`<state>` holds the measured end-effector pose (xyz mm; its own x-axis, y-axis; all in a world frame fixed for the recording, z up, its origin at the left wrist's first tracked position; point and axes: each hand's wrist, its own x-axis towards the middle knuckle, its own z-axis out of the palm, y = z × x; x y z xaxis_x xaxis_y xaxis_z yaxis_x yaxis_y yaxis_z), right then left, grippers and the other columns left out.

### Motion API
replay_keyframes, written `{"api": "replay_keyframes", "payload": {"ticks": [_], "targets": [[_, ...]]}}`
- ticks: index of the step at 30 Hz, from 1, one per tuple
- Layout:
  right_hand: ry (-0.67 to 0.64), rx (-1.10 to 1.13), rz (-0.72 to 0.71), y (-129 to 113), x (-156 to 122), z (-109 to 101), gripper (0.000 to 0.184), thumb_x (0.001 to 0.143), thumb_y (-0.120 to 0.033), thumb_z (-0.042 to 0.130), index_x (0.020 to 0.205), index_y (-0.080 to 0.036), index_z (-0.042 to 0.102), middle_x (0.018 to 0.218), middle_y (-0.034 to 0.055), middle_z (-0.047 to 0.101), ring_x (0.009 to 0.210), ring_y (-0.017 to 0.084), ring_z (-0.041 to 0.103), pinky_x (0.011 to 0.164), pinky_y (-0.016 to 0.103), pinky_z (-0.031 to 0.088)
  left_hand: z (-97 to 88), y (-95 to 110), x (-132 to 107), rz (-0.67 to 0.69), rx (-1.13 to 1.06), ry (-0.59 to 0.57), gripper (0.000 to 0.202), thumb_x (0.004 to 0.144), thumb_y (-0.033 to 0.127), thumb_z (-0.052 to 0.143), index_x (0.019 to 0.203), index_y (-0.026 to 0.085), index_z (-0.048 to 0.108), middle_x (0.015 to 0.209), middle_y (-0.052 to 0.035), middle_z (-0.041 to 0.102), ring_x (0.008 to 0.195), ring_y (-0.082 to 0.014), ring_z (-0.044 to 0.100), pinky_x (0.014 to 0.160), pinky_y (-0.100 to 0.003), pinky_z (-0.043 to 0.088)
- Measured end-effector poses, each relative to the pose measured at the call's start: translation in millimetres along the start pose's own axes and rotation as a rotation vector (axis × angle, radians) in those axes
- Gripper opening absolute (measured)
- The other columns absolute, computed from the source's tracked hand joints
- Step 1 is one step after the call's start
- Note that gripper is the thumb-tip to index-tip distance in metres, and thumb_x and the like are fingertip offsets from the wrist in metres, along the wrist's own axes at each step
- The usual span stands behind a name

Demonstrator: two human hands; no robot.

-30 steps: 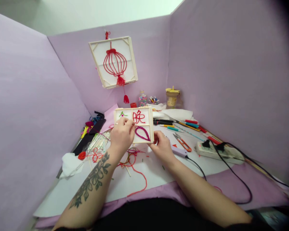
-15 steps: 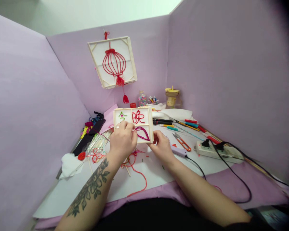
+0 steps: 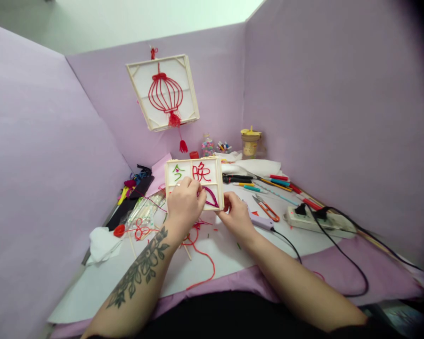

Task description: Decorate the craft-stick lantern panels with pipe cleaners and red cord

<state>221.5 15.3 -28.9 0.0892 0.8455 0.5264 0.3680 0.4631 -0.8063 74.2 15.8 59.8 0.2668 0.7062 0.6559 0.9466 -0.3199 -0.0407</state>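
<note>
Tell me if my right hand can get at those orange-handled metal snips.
Probably yes: the snips lie uncovered near the right hand, though it must likely first release the white-panelled wooden frame.

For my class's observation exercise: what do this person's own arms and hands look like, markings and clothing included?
The left forearm bears a dark, leafy floral tattoo; the left hand wears a narrow, pale ring. The right forearm shows no marking; no ring is discernible on the right hand. A black fabric sleeve shows by the right elbow.

A pale-framed white panel (image 3: 191, 168), held upright above the tabletop (image 3: 229, 256), bears green, red and purple outlines (image 3: 212, 194).
</note>
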Motion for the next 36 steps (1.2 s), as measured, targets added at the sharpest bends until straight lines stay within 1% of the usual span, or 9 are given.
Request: {"api": "replay_keyframes", "payload": {"ticks": [6, 11, 13, 16, 22, 27, 30, 34, 36], "targets": [[-0.002, -0.009, -0.01, 0.3, -0.3, -0.1, 0.019, 0.074, -0.023, 0.063, 0.09, -0.02, 0.055, 0.078, -0.0002, 0.06, 0.065, 0.014, 0.051, 0.061, 0.026, 0.041, -8.7, -3.1, -2.7, -0.08, -0.153, 0.035, 0.01, 0.083, 0.026, 0.059, 0.075, 0.02, 0.06, 0.082, -0.0021, 0.061, 0.077, -0.0175, 0.058, 0.069, -0.029, 0.04], [-0.01, -0.007, 0.002, 0.4, -0.2, 0.0, 0.019, 0.074, -0.022, 0.063, 0.091, -0.02, 0.054, 0.078, 0.0001, 0.06, 0.066, 0.014, 0.051, 0.061, 0.026, 0.041, -11.2, -8.9, -6.0, -0.127, -0.237, 0.017, 0.011, 0.084, 0.029, 0.059, 0.076, 0.021, 0.058, 0.083, -0.0012, 0.061, 0.079, -0.017, 0.059, 0.069, -0.028, 0.041], [-0.007, -0.006, 0.0, 0.1, -0.1, 0.0, 0.019, 0.074, -0.023, 0.063, 0.09, -0.02, 0.054, 0.078, 0.0002, 0.06, 0.066, 0.014, 0.051, 0.061, 0.026, 0.041, -10.3, -10.0, -7.1, -0.129, -0.238, 0.075, 0.007, 0.085, 0.027, 0.058, 0.084, 0.021, 0.058, 0.086, -0.0023, 0.061, 0.081, -0.0179, 0.059, 0.07, -0.029, 0.042], [-0.004, -0.008, -0.001, -0.9, -0.1, -0.1, 0.018, 0.073, -0.022, 0.063, 0.089, -0.02, 0.054, 0.077, 0.0, 0.059, 0.066, 0.014, 0.051, 0.06, 0.026, 0.041, -9.8, -9.6, -9.3, -0.115, -0.224, 0.179, 0.011, 0.086, 0.023, 0.055, 0.096, 0.02, 0.056, 0.091, -0.0042, 0.062, 0.085, -0.0192, 0.059, 0.073, -0.03, 0.044], [-0.011, -0.002, 0.006, -2.1, -0.2, -0.4, 0.019, 0.073, -0.023, 0.063, 0.09, -0.02, 0.054, 0.079, 0.0007, 0.06, 0.066, 0.014, 0.051, 0.06, 0.026, 0.041, -5.4, -4.6, -10.2, -0.069, -0.115, 0.062, 0.004, 0.084, 0.024, 0.057, 0.085, 0.021, 0.057, 0.085, -0.0031, 0.061, 0.079, -0.0197, 0.058, 0.068, -0.03, 0.041], [0.001, -0.004, -0.002, -2.2, 0.0, -0.9, 0.018, 0.073, -0.023, 0.063, 0.089, -0.02, 0.054, 0.079, 0.0004, 0.06, 0.066, 0.014, 0.051, 0.06, 0.026, 0.042, 1.3, -3.4, -5.1, -0.07, -0.098, 0.083, 0.004, 0.085, 0.023, 0.055, 0.083, 0.02, 0.056, 0.083, -0.0031, 0.06, 0.078, -0.0188, 0.057, 0.071, -0.03, 0.041], [-0.003, 0.002, -0.003, -2.5, 0.0, -1.1, 0.018, 0.074, -0.023, 0.063, 0.09, -0.02, 0.054, 0.079, 0.0008, 0.06, 0.065, 0.014, 0.051, 0.06, 0.026, 0.042, -1.1, -5.1, -5.4, -0.1, -0.225, 0.114, 0.005, 0.084, 0.023, 0.056, 0.081, 0.02, 0.054, 0.081, -0.0017, 0.059, 0.076, -0.0168, 0.056, 0.07, -0.029, 0.041], [-0.013, 0.01, -0.001, -2.3, -0.1, -1.1, 0.02, 0.074, -0.023, 0.063, 0.091, -0.02, 0.055, 0.081, 0.0014, 0.061, 0.067, 0.015, 0.052, 0.061, 0.026, 0.042, -9.3, -9.9, -12.3, -0.212, -0.438, 0.232, 0.007, 0.083, 0.023, 0.059, 0.085, 0.02, 0.053, 0.076, 0.0015, 0.056, 0.067, -0.0133, 0.053, 0.066, -0.026, 0.043], [-0.014, 0.009, 0.005, -2.2, -0.1, -1.0, 0.02, 0.074, -0.023, 0.063, 0.091, -0.019, 0.055, 0.08, 0.0014, 0.061, 0.067, 0.015, 0.052, 0.06, 0.026, 0.042, -12.5, -12.7, -17.2, -0.176, -0.43, 0.261, 0.004, 0.085, 0.023, 0.057, 0.087, 0.02, 0.054, 0.079, 0.0003, 0.057, 0.071, -0.0142, 0.054, 0.068, -0.027, 0.044]]}}
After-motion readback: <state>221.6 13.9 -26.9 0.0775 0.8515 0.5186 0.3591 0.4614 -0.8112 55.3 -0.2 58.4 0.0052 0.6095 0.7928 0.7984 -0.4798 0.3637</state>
